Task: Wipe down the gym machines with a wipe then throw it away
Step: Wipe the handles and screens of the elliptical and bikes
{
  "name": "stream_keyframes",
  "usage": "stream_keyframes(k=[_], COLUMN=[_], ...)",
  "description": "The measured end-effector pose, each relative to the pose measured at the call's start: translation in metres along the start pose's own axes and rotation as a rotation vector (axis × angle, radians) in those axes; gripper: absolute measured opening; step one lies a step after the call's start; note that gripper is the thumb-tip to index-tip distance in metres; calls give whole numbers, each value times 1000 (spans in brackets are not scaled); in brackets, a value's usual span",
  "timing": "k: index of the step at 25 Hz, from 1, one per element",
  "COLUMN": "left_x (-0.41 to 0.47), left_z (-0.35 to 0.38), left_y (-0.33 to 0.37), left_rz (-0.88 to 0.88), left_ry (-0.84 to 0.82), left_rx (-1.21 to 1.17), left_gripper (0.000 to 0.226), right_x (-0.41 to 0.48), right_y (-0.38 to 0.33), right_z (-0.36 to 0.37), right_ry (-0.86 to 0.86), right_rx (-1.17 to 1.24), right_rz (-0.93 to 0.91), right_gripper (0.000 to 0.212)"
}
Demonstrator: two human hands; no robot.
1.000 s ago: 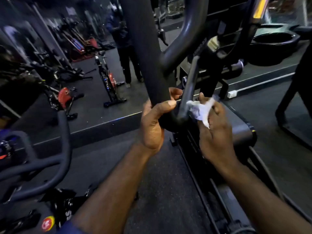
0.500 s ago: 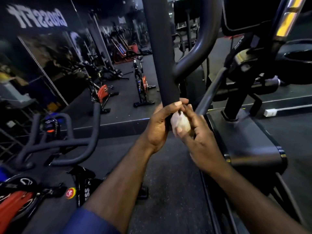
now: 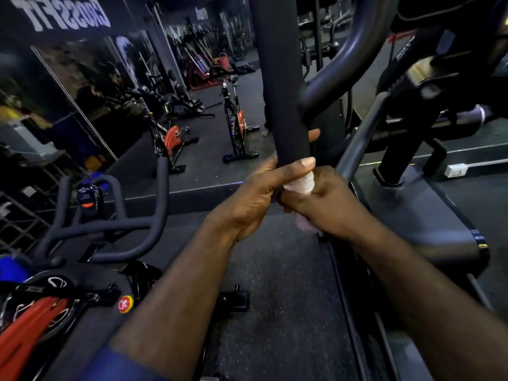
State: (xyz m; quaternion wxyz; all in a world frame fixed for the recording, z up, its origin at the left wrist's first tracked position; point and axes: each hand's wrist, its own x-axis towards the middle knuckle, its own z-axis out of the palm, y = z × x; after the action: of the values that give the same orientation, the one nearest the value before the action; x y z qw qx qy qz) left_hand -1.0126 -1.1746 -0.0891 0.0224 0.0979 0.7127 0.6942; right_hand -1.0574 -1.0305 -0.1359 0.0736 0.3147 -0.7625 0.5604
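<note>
A thick black padded upright bar (image 3: 277, 86) of the gym machine rises in the centre. My left hand (image 3: 255, 193) is wrapped around its lower end, thumb across the front. My right hand (image 3: 327, 204) sits right against it, closed on a crumpled white wipe (image 3: 301, 184) that is pressed to the bar's base just under my left thumb. Most of the wipe is hidden inside my fist; a bit shows below the hand.
The machine's curved handle (image 3: 354, 50), slanted rail (image 3: 360, 138) and black base (image 3: 428, 215) fill the right. A spin bike's handlebars (image 3: 115, 226) and red flywheel (image 3: 30, 323) stand at the near left. More bikes (image 3: 236, 125) stand before a mirrored wall. Dark rubber floor (image 3: 275, 298) lies below.
My right hand has moved with the wipe from the thin rail over to the padded bar, beside my left hand, and balled the wipe up. The camera has turned left.
</note>
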Motion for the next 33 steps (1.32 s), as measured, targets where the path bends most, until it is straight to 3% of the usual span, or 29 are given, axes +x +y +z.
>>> stream_keyframes(k=[2, 5, 8, 12, 15, 18, 20, 22, 25, 27, 33], left_x=[2, 4, 10, 19, 21, 30, 44, 51, 71, 85, 110], left_z=[3, 18, 30, 34, 22, 13, 16, 20, 26, 39, 47], left_y=[-8, -34, -57, -65, -63, -49, -33, -17, -12, -16, -44], left_rz=[32, 89, 125, 123, -68, -361, -482, -549, -577, -586, -610], left_ry=[16, 73, 121, 122, 82, 155, 78, -31, -44, -104, -147], left_rx=[1, 34, 34, 68, 26, -239, -263, -181, 31, 179, 97], left_gripper=[55, 70, 74, 80, 73, 26, 33, 40, 22, 17, 20], right_x=[0, -6, 4, 40, 74, 66, 43, 27, 52, 84, 160], right_y=[2, 31, 66, 108, 121, 120, 117, 111, 119, 138, 175], right_z=[2, -4, -32, -71, -100, -92, -70, -59, -83, -107, -159], right_ry=[-13, 37, -73, -114, -96, -78, -25, 12, -5, -5, 24], right_rx=[-10, -328, -651, -934, -1069, -1031, -936, -916, -1015, -1043, -1033], right_rz=[-15, -265, -338, -577, -451, -348, -392, -462, -502, -426, -109], right_gripper=[29, 18, 15, 11, 19, 28, 30, 22, 16, 18, 13])
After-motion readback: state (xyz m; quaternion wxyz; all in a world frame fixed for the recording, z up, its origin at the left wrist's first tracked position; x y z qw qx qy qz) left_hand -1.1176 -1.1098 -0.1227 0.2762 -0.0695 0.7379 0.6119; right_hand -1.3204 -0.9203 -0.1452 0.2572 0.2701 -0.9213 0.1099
